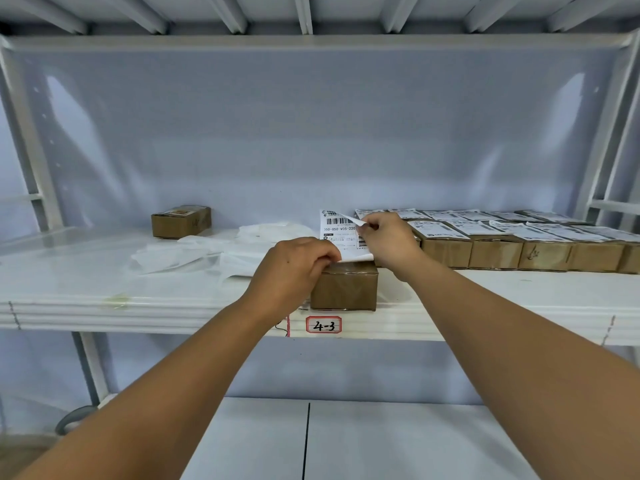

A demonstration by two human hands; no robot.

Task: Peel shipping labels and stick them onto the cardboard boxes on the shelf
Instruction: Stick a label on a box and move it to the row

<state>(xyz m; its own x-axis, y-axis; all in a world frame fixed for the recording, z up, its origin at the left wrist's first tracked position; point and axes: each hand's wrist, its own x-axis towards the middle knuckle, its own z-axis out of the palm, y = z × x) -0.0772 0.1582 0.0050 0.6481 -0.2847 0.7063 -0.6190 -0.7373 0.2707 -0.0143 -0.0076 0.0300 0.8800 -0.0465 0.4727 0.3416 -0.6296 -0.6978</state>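
The left hand is pinching the lower edge of a shipping label, holding it upright over the top of a cardboard box that is sitting at the front edge of the shelf, near its middle. The right hand is pinching the label's upper right corner, which is curling away from the sheet. Labelled boxes are lining the shelf's right side; a lone box is standing toward the back left, near loose white sheets.
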